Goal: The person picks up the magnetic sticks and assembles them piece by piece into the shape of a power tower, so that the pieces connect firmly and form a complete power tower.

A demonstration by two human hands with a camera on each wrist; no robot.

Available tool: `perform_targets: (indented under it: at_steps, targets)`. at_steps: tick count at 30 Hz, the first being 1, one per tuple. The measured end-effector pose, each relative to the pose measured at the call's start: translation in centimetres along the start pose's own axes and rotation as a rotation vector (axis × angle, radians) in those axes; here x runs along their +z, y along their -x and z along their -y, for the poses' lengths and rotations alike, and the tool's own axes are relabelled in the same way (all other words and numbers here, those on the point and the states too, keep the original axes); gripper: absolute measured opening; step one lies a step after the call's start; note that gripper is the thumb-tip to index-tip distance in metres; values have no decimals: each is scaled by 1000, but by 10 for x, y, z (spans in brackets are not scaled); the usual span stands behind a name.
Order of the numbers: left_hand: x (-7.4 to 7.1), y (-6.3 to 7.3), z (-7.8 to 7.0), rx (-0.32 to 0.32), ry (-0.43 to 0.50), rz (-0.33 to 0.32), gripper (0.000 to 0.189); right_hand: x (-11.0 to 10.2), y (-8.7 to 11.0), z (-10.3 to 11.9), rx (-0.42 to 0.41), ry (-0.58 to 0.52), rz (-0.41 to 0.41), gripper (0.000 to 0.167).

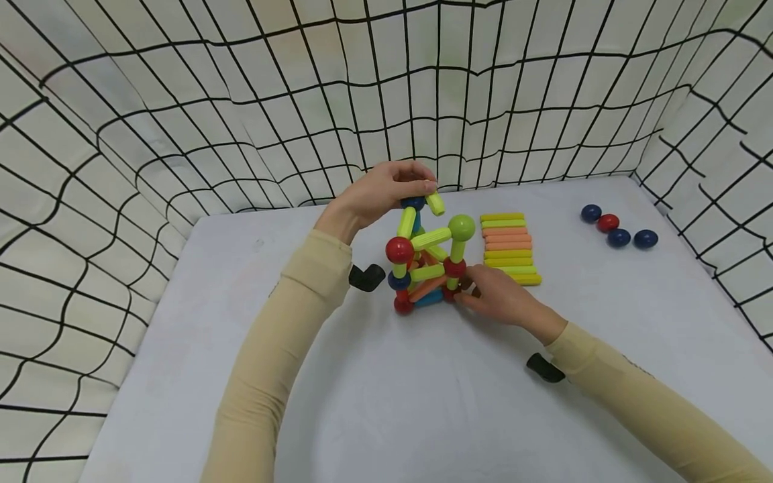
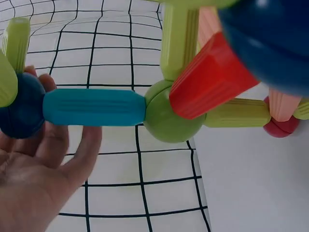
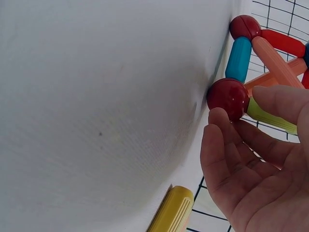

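Observation:
A toy frame of ribbed rods and coloured balls (image 1: 431, 238) stands on the table between my hands. At its top, my left hand (image 1: 386, 191) holds a dark blue ball (image 2: 21, 104), fingers curled behind it. A light green rod (image 1: 435, 203) juts from beside these fingertips, and a blue rod (image 2: 94, 107) joins that ball to a green ball (image 2: 174, 112). Low on the frame's right side, my right hand (image 1: 498, 295) grips a red ball (image 3: 228, 99) at a bottom corner, thumb and fingers about it. A light green rod (image 3: 270, 116) rises from this ball, partly hidden by the thumb.
Right of the frame lies a row of yellow, green and orange rods (image 1: 508, 249). Farther right are several loose balls (image 1: 619, 237), dark blue and red. Black netting (image 1: 437, 67) over white cloth borders the table's back and sides. Small black pieces (image 1: 545, 367) appear near both wrists.

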State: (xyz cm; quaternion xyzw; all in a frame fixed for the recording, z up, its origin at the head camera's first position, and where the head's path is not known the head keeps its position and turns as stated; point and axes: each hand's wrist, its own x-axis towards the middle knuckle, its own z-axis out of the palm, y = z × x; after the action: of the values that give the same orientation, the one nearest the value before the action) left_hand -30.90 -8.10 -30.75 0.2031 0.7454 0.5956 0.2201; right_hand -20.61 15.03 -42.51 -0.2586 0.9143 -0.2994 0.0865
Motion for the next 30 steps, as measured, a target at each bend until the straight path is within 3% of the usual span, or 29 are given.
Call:
perform_targets:
  at_steps: [7, 19, 30]
  targets:
    - [3, 2, 2, 104, -62, 97, 19, 0, -1, -1, 14, 6, 8, 29]
    - [-8, 5, 6, 82, -127, 134, 26, -1, -1, 0, 5, -4, 9, 28]
    - [-10, 7, 6, 126, -151, 182, 21, -1, -2, 1, 0, 0, 3, 29]
